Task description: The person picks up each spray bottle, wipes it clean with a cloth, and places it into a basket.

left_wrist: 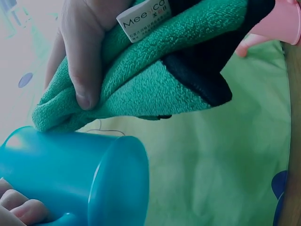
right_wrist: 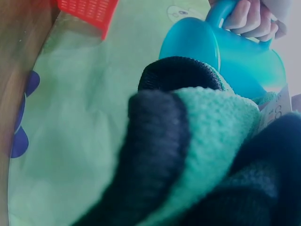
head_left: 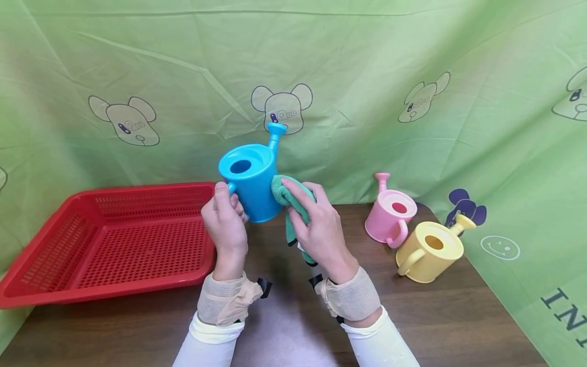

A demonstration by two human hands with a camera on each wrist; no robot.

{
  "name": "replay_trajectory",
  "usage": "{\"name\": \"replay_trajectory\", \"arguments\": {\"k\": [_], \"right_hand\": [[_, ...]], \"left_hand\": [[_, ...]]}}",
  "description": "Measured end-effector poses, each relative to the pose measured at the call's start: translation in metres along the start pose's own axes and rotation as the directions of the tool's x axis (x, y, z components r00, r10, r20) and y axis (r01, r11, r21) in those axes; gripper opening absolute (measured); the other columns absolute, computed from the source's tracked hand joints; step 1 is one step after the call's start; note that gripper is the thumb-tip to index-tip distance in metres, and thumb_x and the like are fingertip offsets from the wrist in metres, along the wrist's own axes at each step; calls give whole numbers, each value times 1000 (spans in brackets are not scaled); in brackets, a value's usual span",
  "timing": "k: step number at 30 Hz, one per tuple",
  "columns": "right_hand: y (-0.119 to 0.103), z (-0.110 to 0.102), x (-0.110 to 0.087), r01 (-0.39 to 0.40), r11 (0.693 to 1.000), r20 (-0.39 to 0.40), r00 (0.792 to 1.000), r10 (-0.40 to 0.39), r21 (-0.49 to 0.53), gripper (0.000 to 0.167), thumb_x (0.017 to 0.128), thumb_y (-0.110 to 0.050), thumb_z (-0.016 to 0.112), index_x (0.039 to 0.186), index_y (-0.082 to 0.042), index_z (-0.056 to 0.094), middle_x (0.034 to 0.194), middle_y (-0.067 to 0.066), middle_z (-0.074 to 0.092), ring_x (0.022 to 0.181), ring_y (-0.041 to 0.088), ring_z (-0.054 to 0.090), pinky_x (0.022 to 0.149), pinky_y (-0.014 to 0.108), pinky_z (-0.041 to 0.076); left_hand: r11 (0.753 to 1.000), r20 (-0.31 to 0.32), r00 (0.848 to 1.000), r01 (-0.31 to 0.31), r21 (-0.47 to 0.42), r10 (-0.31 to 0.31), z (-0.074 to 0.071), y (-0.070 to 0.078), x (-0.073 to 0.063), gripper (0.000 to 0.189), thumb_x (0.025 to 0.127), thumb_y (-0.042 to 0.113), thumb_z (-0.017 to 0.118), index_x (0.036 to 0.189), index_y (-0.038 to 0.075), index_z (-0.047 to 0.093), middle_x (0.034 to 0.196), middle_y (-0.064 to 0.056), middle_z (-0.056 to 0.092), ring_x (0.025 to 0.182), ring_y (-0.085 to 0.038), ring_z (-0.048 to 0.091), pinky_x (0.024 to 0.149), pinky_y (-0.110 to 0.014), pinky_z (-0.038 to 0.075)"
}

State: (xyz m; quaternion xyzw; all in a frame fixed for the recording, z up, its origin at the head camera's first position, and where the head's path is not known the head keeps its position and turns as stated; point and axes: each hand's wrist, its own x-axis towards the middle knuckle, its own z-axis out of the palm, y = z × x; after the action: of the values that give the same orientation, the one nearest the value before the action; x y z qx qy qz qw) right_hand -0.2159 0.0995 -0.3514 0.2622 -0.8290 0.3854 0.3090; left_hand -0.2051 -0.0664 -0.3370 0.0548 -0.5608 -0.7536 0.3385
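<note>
A blue watering can (head_left: 256, 191) is held up above the table, its spout pointing away toward the curtain. My left hand (head_left: 225, 216) grips it by the handle on the near left side; the right wrist view shows those fingers (right_wrist: 251, 21) curled round the handle. My right hand (head_left: 319, 224) pinches a folded green towel (head_left: 293, 196) with black edging and presses it against the can's right side. In the left wrist view, the towel (left_wrist: 141, 89) with its white label touches the can's wall (left_wrist: 51, 160). Part of the can's handle is hidden behind my left hand.
On the left stands a red plastic basket (head_left: 137, 285) with perforated sides. A pink watering can (head_left: 385, 224) and a yellow watering can (head_left: 426, 260) stand on the right of the brown wooden table (head_left: 284, 316). A green printed curtain (head_left: 202, 56) hangs behind and along the right.
</note>
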Motion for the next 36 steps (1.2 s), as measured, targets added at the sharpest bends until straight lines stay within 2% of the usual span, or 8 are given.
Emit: {"name": "replay_trajectory", "arguments": {"k": [4,7,13,21,32,36], "right_hand": [[1,-3,1,-10,1000,-10,1000,11,14,52,99,-12,70,147,-30,62,134,10,62,110,27,69,86,48,62],[1,-5,2,-11,1000,-12,1000,12,19,53,99,-12,70,148,-30,61,134,10,61,111,27,69,87,48,62],[2,-7,2,5,1000,-22,1000,-4,27,53,99,-12,70,148,-28,60,135,12,61,114,29,68,90,50,62],[0,-8,1,35,998,-6,999,-34,52,54,99,-11,72,149,-26,60,135,13,61,119,29,67,96,50,61],[-3,-7,0,37,999,36,999,-39,40,55,99,-11,72,150,-28,59,136,12,61,118,27,67,93,47,62],[-2,-6,0,45,999,24,999,-45,31,53,99,-12,71,149,-28,60,136,11,61,117,26,68,92,47,62]], "left_hand": [[997,21,1000,13,70,-15,-1,0,-1,47,108,35,49,65,16,48,56,6,47,53,-11,42,59,-23,44],[996,40,999,17,90,-21,-1,1,0,47,108,33,48,64,17,47,55,7,46,53,-10,42,58,-24,43],[994,72,997,26,103,-33,-1,4,1,48,108,30,48,62,17,46,54,6,44,51,-10,41,55,-24,40],[991,87,994,51,127,-62,-1,3,1,48,108,31,49,64,15,48,54,5,45,51,-11,42,58,-24,43],[992,87,995,41,118,-52,-1,3,1,48,109,30,48,63,16,46,54,5,44,52,-10,40,55,-24,41],[993,91,995,40,108,-50,-1,3,2,49,109,30,48,63,16,46,54,5,44,51,-11,40,54,-24,40]]}}
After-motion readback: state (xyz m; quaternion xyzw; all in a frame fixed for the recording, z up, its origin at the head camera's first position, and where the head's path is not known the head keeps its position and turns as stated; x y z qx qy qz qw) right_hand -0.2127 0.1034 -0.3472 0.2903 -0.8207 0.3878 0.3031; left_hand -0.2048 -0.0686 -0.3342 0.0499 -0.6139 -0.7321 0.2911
